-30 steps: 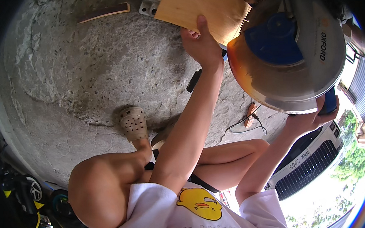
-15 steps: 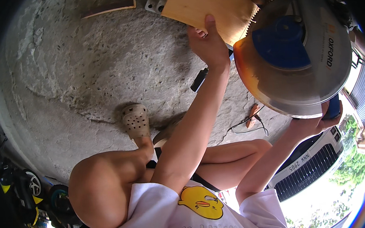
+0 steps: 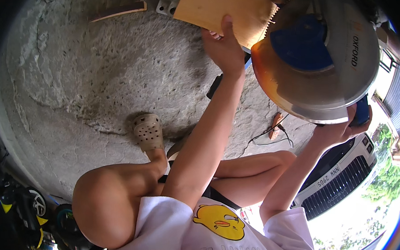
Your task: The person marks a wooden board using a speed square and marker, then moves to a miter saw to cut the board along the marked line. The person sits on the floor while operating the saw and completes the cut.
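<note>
A tan wooden board (image 3: 223,8) lies flat at the top of the view, on the base of a chop saw. My left hand (image 3: 223,49) presses on the board's near edge, thumb up on the wood. The saw's round grey blade guard (image 3: 342,77), with a blue centre (image 3: 302,42), hangs just right of that hand, and toothed blade edge shows at its top left. My right hand (image 3: 340,129) is closed on the saw's blue handle (image 3: 362,109) under the guard.
Rough concrete floor (image 3: 93,76) spreads to the left. My foot in a beige perforated sandal (image 3: 148,132) rests on it. A thin wood strip (image 3: 117,11) lies at the top, and a black cable (image 3: 273,137) by my knee. A white car (image 3: 338,181) stands at the right, wheeled gear (image 3: 32,204) at the lower left.
Both hands keep their holds. The left hand shifts a little along the board's edge, and the saw guard stays close beside it.
</note>
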Demonstrator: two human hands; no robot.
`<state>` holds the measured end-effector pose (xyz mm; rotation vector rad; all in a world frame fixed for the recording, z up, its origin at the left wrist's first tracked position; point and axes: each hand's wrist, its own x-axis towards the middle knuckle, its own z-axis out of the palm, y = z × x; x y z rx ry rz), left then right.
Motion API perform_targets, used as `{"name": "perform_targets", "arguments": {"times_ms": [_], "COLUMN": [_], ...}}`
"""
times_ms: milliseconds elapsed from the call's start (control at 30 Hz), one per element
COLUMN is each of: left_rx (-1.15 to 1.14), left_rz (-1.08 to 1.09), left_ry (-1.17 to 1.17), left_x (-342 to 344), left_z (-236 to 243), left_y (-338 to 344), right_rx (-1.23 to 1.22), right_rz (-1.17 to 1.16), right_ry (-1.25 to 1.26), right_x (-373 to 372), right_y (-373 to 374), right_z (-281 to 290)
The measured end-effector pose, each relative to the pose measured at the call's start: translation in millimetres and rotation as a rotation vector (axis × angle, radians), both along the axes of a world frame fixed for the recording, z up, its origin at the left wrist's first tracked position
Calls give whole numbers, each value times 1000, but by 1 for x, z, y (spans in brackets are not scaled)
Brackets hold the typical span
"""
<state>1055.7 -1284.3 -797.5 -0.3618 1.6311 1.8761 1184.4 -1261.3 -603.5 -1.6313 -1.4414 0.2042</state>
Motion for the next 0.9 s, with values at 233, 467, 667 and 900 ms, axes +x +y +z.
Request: {"name": "perform_targets", "arguments": {"times_ms": [233, 467, 667, 900], "left_rx": [-424, -575, -630, -738], "left_rz": [56, -1614, -1703, -1839], "left_ry": [793, 1694, 1723, 1573], "left_x": [-32, -85, -84, -92], "left_z": [25, 41, 34, 41], "left_y": [-31, -2, 11, 20], "right_rx": [-11, -30, -216, -421], "right_rz": [128, 245, 311, 237], "right_ry": [71, 199, 551, 532], "right_x": [-4, 1, 16, 8], "right_y": [3, 3, 6, 78], "right_z": [5, 9, 25, 81]}}
